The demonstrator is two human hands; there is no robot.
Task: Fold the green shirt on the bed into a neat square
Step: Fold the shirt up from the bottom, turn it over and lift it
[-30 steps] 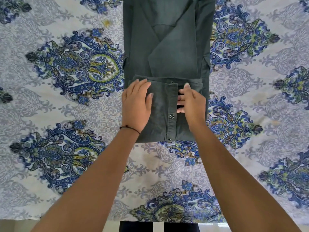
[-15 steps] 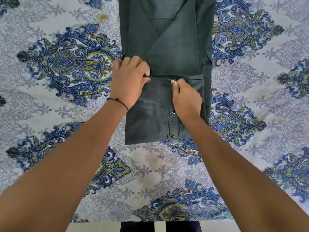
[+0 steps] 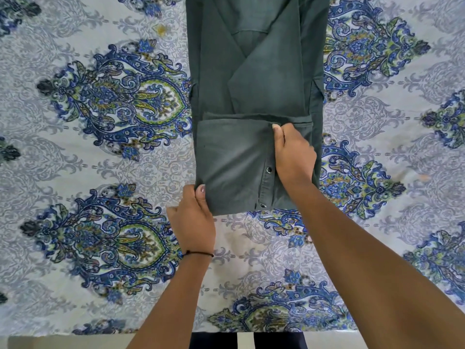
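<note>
1. Bedsheet (image 3: 75,152), pale and printed with blue and green paisley, is covering the whole bed and lying flat under the shirt; no loose things are showing on it anywhere around the shirt, so nothing seems to be standing in the way of another fold.
2. Green shirt (image 3: 254,79) is lying along the middle of the sheet as a long narrow strip, its sides already turned in and its far end running off the top of the view. Its near end is doubled back over the strip, with a snap placket (image 3: 266,182) showing on top. The cloth is looking soft, light and limp, so it is likely going to sag and slide unless both ends of an edge are held; the doubled near edge and its corners are looking like the best places to take hold.
3. Right hand (image 3: 294,152) is resting on the folded flap, just right of the placket, fingers curled and pinching the flap's far edge against the strip.
4. Left hand (image 3: 193,220) is sitting at the shirt's near-left corner, thumb on top and fingers tucked under, gripping that corner where the shirt is meeting the sheet.
5. Thin dark wristband (image 3: 198,253) is circling the left wrist, well clear of the shirt.
</note>
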